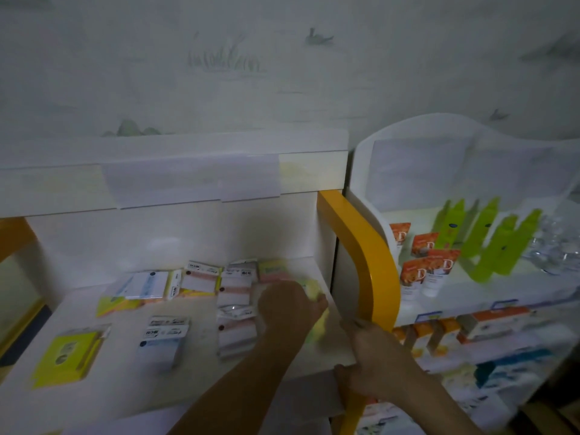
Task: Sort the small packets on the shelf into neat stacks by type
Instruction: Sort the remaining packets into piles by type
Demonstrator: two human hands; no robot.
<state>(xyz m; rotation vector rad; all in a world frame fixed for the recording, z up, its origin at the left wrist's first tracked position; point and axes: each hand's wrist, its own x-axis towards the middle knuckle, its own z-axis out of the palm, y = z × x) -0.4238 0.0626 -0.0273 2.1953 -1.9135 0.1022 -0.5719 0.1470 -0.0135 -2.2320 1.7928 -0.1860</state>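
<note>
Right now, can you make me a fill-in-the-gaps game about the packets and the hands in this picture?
1. The left hand reaches for a pale ______ packet at the right end of the shelf.
2. The right hand rests against the curved ______ frame.
3. The green pointed packs stand on the rack to the ______ of that frame.
4. The bright yellow-green packet lies at the shelf's ______ end.

Missing words: yellow; orange; right; left
</note>
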